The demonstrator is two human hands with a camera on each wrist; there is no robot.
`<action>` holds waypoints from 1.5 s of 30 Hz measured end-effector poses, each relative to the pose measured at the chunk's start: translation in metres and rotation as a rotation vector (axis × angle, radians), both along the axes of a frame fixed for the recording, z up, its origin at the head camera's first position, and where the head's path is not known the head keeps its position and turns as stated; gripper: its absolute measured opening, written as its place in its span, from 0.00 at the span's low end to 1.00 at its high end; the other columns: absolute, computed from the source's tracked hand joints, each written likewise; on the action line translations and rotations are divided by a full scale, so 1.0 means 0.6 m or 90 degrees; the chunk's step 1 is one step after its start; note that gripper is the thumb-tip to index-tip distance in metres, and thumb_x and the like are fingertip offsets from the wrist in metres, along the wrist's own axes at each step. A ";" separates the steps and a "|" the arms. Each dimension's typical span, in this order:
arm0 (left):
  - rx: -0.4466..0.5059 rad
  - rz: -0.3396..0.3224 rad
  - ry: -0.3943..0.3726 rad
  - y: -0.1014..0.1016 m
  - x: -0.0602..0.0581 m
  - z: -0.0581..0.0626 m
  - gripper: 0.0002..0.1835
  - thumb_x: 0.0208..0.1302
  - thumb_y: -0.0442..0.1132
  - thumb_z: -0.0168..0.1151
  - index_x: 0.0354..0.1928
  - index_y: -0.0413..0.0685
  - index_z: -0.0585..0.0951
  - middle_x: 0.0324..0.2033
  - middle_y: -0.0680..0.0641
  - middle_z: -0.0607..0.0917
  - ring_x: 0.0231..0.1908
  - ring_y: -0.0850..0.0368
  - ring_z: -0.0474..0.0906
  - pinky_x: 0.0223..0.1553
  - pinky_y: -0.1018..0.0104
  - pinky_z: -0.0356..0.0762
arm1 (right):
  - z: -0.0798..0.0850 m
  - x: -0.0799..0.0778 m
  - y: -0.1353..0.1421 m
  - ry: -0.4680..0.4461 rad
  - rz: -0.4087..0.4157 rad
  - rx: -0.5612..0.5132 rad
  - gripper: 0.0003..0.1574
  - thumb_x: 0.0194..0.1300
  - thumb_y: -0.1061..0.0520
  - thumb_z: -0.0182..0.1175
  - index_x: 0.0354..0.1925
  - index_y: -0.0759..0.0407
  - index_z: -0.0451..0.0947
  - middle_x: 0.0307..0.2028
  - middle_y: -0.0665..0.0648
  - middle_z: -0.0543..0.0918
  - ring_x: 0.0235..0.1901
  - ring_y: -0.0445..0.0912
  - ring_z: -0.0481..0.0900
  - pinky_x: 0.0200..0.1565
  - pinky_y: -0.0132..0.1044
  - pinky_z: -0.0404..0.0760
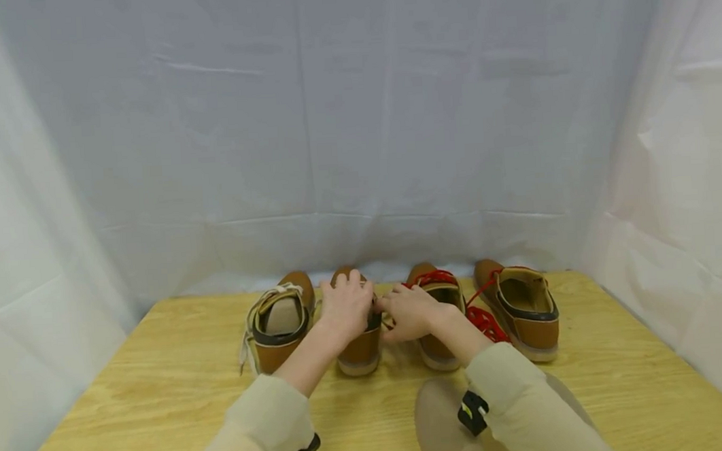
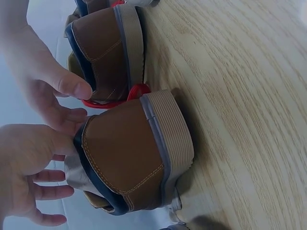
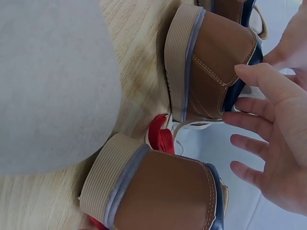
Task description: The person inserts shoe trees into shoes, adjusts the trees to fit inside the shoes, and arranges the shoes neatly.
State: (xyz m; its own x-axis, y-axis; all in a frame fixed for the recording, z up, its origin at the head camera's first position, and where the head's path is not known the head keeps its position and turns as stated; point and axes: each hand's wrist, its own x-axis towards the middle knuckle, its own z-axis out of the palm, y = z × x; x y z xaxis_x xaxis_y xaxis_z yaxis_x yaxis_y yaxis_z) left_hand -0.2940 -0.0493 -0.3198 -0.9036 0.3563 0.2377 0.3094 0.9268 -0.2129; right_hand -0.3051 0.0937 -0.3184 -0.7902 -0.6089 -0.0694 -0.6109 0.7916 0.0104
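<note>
Several brown shoes with dark padded collars stand in a row, heels toward me. My left hand (image 1: 347, 306) lies over the second shoe from the left (image 1: 360, 351), its thumb at the collar and its other fingers spread beyond the opening. At the same shoe's right side is my right hand (image 1: 410, 311). In the right wrist view, the right thumb (image 3: 259, 76) and forefinger are right at the dark collar (image 3: 235, 93), with the remaining fingers loosely extended. A pale lace (image 3: 196, 123) runs beside that shoe's sole. The shoe's front is mostly hidden by my hands.
On the far left stands a shoe with cream laces (image 1: 280, 325). Two shoes with red laces, a nearer one (image 1: 439, 351) and a farther one (image 1: 528, 332), stand to the right. White sheeting (image 1: 344, 131) rises behind the wooden surface (image 1: 178, 358). My knee (image 1: 441, 419) is in front.
</note>
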 end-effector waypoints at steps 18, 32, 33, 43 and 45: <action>-0.025 -0.024 0.023 -0.009 -0.002 0.005 0.20 0.59 0.45 0.64 0.53 0.51 0.76 0.47 0.47 0.74 0.49 0.45 0.70 0.49 0.38 0.64 | -0.011 -0.003 -0.003 0.052 -0.016 0.055 0.33 0.59 0.43 0.60 0.61 0.48 0.68 0.57 0.51 0.72 0.61 0.51 0.62 0.58 0.53 0.62; -0.006 -0.045 0.053 -0.008 0.000 -0.002 0.16 0.60 0.46 0.63 0.48 0.50 0.78 0.43 0.46 0.75 0.45 0.46 0.72 0.47 0.41 0.66 | -0.019 0.003 -0.006 0.081 -0.006 0.063 0.36 0.57 0.41 0.61 0.59 0.54 0.67 0.56 0.56 0.71 0.58 0.52 0.65 0.57 0.54 0.63; -0.003 -0.046 0.056 -0.008 0.000 -0.002 0.15 0.60 0.46 0.63 0.47 0.50 0.78 0.43 0.46 0.75 0.45 0.46 0.73 0.47 0.41 0.66 | -0.019 0.004 -0.007 0.082 -0.005 0.065 0.36 0.57 0.40 0.61 0.59 0.54 0.67 0.56 0.56 0.70 0.58 0.52 0.65 0.57 0.54 0.63; -0.003 -0.051 0.060 -0.010 -0.002 -0.005 0.13 0.60 0.45 0.62 0.46 0.50 0.78 0.41 0.46 0.75 0.42 0.47 0.72 0.45 0.44 0.67 | -0.015 0.007 -0.010 0.087 -0.005 0.096 0.40 0.54 0.36 0.62 0.58 0.54 0.67 0.56 0.55 0.70 0.57 0.52 0.65 0.56 0.53 0.64; -0.007 -0.050 0.061 -0.010 -0.002 -0.004 0.13 0.61 0.45 0.62 0.46 0.50 0.77 0.40 0.46 0.75 0.42 0.48 0.72 0.45 0.44 0.67 | -0.012 0.006 -0.011 0.091 0.000 0.107 0.39 0.54 0.35 0.62 0.58 0.54 0.68 0.55 0.54 0.71 0.57 0.51 0.66 0.54 0.52 0.65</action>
